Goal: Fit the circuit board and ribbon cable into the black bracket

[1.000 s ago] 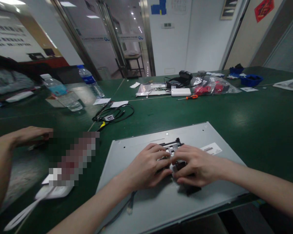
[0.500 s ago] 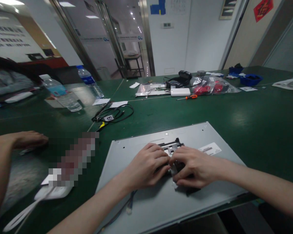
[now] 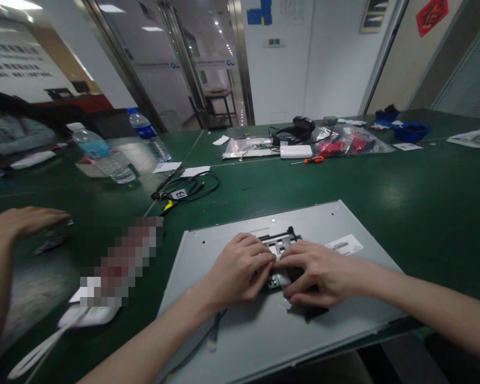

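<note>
lying flat, the panel [image 3: 264,330] runs crosswise (askew).

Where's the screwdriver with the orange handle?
In the head view, the screwdriver lies right of centre on the green table, just in front of the white block and beyond the grey panel.

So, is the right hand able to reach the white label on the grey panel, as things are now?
Probably yes: the white label lies close beside the right hand, mostly uncovered, and nothing seems to stand between them.
</note>
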Demonstrator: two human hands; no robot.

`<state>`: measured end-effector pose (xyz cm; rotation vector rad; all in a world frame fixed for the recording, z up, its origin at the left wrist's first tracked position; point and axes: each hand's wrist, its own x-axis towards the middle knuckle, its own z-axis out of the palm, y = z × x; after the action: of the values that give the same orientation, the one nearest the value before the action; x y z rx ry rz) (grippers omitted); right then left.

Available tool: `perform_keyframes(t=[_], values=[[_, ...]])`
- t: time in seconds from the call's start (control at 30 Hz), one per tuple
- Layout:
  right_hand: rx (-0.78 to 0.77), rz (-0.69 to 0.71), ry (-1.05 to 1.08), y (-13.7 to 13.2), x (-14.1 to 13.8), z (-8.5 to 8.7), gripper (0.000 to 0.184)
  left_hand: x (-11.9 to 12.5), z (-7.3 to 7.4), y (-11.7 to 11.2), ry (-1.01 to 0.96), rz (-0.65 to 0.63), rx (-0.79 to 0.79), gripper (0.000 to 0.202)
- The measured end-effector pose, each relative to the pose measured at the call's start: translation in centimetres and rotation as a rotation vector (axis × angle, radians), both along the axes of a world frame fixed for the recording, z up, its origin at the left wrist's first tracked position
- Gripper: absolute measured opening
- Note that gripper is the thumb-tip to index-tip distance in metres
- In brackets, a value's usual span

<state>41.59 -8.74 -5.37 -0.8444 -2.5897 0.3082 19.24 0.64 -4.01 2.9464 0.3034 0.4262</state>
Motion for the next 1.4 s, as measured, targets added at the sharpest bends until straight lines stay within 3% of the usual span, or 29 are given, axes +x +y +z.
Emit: perform_keyframes(t=[0.2,0.4,1.0,1.4], values=[[0.007,0.003,-0.004,0.1,0.1,-0.2,0.023,-0.1,-0.1,0.1,-0.054,0.022,-0.034,0.023],[0.009,0.007,-0.016,0.0,0.0,0.0,0.023,-0.1,-0.1,0.2,-0.020,-0.044,-0.112,0.023],[0.054,0.007,0.005,-0.1,-0.2,0.4,0.023,0.3,0.5,-0.7,0.056,0.004,-0.178,0.018],[0.083,-0.102,0.045,0.2,-0.7,0.0,0.012,0.2,0.5,-0.7,0.066,-0.002,-0.184,0.028]])
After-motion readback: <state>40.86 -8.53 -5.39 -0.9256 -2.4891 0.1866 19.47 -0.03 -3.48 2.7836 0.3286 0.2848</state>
